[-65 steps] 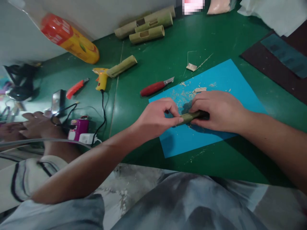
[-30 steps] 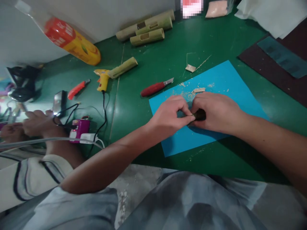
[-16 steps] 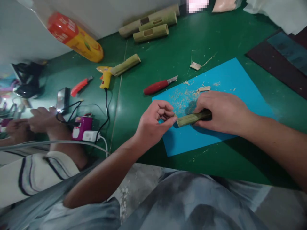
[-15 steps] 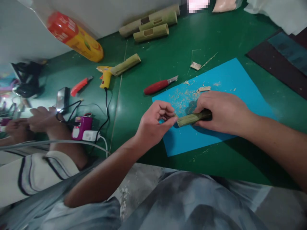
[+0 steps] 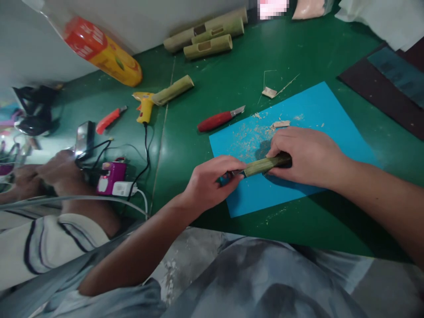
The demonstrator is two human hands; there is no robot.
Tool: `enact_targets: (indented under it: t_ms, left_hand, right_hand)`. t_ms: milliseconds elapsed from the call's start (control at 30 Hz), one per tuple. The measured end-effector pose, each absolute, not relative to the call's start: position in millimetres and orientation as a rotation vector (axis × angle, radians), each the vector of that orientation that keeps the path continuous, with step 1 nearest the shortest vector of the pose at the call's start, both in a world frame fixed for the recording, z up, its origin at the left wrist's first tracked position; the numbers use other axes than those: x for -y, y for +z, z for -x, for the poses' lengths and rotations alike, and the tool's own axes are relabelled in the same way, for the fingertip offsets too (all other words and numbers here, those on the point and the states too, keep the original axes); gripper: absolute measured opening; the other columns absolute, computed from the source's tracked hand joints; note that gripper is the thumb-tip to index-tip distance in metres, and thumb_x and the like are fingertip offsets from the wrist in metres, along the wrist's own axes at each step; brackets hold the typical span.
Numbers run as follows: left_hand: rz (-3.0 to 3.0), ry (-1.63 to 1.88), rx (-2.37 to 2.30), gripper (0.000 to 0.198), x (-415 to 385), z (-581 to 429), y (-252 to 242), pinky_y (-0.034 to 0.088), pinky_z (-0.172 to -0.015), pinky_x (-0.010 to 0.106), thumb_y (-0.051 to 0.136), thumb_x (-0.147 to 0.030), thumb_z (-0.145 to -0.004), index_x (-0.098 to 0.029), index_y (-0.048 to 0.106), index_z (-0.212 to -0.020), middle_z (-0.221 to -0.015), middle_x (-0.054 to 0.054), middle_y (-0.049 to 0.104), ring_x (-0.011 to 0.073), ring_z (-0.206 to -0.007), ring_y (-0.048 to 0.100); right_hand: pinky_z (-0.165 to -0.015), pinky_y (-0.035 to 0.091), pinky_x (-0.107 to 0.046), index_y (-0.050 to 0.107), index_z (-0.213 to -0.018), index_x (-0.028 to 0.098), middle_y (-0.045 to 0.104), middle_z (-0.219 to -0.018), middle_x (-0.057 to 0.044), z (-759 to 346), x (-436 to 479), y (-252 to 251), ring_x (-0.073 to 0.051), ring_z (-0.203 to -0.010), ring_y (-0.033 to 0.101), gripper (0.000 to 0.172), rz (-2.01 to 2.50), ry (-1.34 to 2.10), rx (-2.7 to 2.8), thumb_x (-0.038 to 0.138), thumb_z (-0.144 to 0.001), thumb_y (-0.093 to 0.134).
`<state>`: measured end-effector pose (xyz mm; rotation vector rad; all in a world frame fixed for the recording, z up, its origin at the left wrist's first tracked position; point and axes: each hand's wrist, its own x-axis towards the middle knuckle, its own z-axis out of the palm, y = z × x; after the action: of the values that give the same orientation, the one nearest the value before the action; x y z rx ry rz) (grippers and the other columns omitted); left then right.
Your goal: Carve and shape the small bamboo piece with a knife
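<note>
Head camera has the right hand (image 5: 306, 152) wrapped around the right end of a short bamboo tube (image 5: 260, 167), fingers on the far side and thumb on the near side, so that grip's closed and looks like the one doing the steadying. The left hand (image 5: 207, 183) has thumb and fingers nearly together right at the tube's left end; can't tell if they're pinching the rim or something small, since the fingers hide it. My guess is the right end is gripped to leave that left end free to get at. Tube's over the blue sheet (image 5: 331, 115), which probably catches mess, seeing the shavings (image 5: 247, 139) and a wood chip (image 5: 281, 125) on it. Red-handled knife (image 5: 217, 120) lies just beyond the left hand, blade tip by the sheet's far edge, so watch that if you reach out. Far left, the yellow glue gun (image 5: 145, 106) touches another bamboo piece (image 5: 175, 89), and more bamboo tubes (image 5: 208, 46) lie along the wall. Near left is the awkward side: purple box (image 5: 112, 179), white plug (image 5: 123, 188), grey cable (image 5: 76, 198) and a co-worker's hand (image 5: 59, 170) all crowd that elbow room.
</note>
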<state>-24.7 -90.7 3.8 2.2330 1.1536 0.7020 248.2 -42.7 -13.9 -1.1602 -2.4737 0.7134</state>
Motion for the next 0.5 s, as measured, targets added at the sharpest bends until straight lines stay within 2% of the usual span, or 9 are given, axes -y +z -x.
enact_targets:
  t_ms: [100,200,500]
  left_hand:
    - [-2.244,0.779,-1.109,0.017,93.0,27.1,0.6,0.065,-0.092,0.03,0.07,-0.018,-0.098,-0.023,0.08,-0.111,-0.106,0.006,0.084,0.0182,-0.1,0.08]
    - [-2.25,0.791,-1.106,0.02,94.5,28.1,-2.5,0.066,-0.093,0.031,0.07,-0.016,-0.099,-0.024,0.08,-0.113,-0.108,0.006,0.085,0.0179,-0.102,0.081]
    - [-2.376,0.626,-1.064,0.017,84.8,31.4,6.6,0.06,-0.075,0.028,0.065,-0.02,-0.101,-0.023,0.08,-0.108,-0.096,0.006,0.08,0.0163,-0.084,0.075]
  right_hand:
    - [-0.07,0.039,-0.04,0.064,-0.088,0.027,0.073,-0.096,-0.005,-248.6,42.5,-13.7,-0.03,-0.097,0.065,0.021,1.148,0.711,2.479,0.037,-0.082,0.081]
    - [-0.071,0.039,-0.04,0.064,-0.089,0.027,0.073,-0.097,-0.005,-248.5,42.1,-12.8,-0.03,-0.098,0.065,0.02,1.14,0.717,2.489,0.036,-0.082,0.08]
    - [-0.069,0.036,-0.037,0.064,-0.088,0.025,0.071,-0.094,-0.004,-248.7,42.2,-14.2,-0.026,-0.095,0.063,0.019,1.121,0.7,2.466,0.035,-0.081,0.079]
